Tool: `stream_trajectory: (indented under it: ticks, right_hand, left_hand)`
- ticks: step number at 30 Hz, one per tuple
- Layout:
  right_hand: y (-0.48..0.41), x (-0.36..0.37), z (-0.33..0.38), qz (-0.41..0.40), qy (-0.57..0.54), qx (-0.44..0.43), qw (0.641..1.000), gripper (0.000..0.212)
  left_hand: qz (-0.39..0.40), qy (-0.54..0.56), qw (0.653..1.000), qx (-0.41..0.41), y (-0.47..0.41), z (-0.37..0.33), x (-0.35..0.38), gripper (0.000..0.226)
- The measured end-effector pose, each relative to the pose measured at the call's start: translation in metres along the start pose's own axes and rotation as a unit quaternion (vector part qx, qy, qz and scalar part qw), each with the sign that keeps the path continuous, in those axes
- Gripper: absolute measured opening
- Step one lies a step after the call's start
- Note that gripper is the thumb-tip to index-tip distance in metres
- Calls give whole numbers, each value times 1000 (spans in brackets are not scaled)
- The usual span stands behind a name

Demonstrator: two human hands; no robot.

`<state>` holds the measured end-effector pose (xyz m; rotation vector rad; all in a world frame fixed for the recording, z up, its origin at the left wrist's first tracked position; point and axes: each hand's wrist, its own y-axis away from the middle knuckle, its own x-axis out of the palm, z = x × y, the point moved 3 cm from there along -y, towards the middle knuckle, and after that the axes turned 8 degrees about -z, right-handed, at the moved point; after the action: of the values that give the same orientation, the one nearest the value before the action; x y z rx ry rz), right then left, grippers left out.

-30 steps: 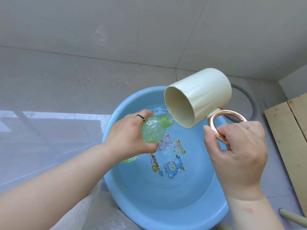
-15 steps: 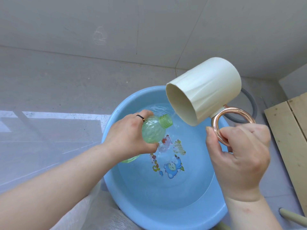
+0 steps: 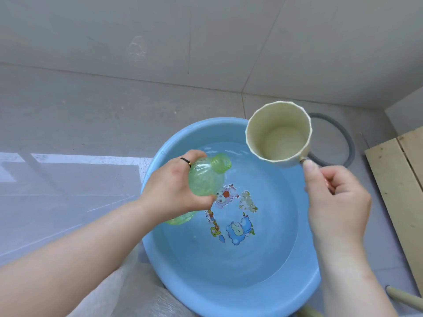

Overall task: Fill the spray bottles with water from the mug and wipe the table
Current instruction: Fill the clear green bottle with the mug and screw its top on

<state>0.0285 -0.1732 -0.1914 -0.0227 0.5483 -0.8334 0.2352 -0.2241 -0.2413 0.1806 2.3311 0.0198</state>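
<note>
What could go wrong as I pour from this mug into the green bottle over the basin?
The green bottle has a narrow neck and the mug a wide rim, so water may miss, though probably into the blue basin. The left hand holds the bottle tilted, so water could run back out.

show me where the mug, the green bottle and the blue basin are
mug (image 3: pixel 279 133): head view, inside of the cup, near its bottom
green bottle (image 3: pixel 206 177): head view, ribbed shoulder below the neck
blue basin (image 3: pixel 180 136): head view, bare inner wall at the far left rim
</note>
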Motion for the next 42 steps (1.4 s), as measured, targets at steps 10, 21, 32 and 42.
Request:
stream_trajectory:
  ticks: [10,21,32,42]
  right_hand:
    - [25,29,-11,79,-241,334,908,34]
    - [8,-11,60,51,-199,292,934,31]
    - [22,-193,169,-42,-264,193,944,32]
    - [61,-329,120,-164,-240,206,934,32]
  left_hand:
    - [-52,177,983,-19,10,14,-8,53]
    - [-85,251,964,36,23,-39,-59,51]
    - [-60,281,934,213,90,-204,-160,55]
    - [2,333,916,223,172,-281,-119,48]
